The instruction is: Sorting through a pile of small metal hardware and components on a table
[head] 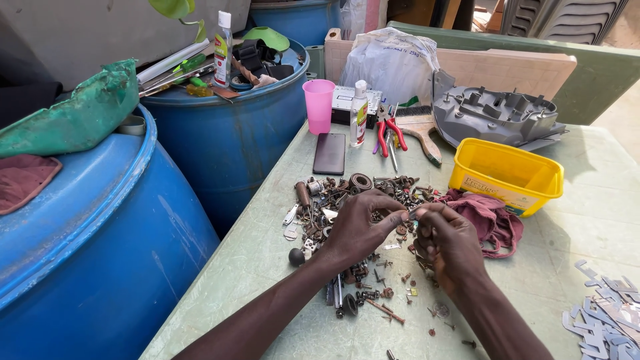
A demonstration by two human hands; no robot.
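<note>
In the middle of the frame the left hand (357,230) and the right hand (448,243) meet above a heap of rusty screws and small metal parts (353,200) on the pale green counter (267,267); both pinch one small metal piece (411,212) between the fingertips; to hold it well, I judge, the grip should stay light and low over the heap; a yellow plastic tub (505,175) stands at upper right.

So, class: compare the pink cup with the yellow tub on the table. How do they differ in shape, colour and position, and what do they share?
The pink cup is tall, narrow and round; the yellow tub is wide, low and rectangular. The pink cup is plain, while the yellow tub carries a printed label. The pink cup stands at the table's far left edge beside the dark phone; the yellow tub sits to the right, next to the reddish cloth. Both stand upright with open tops.
</note>
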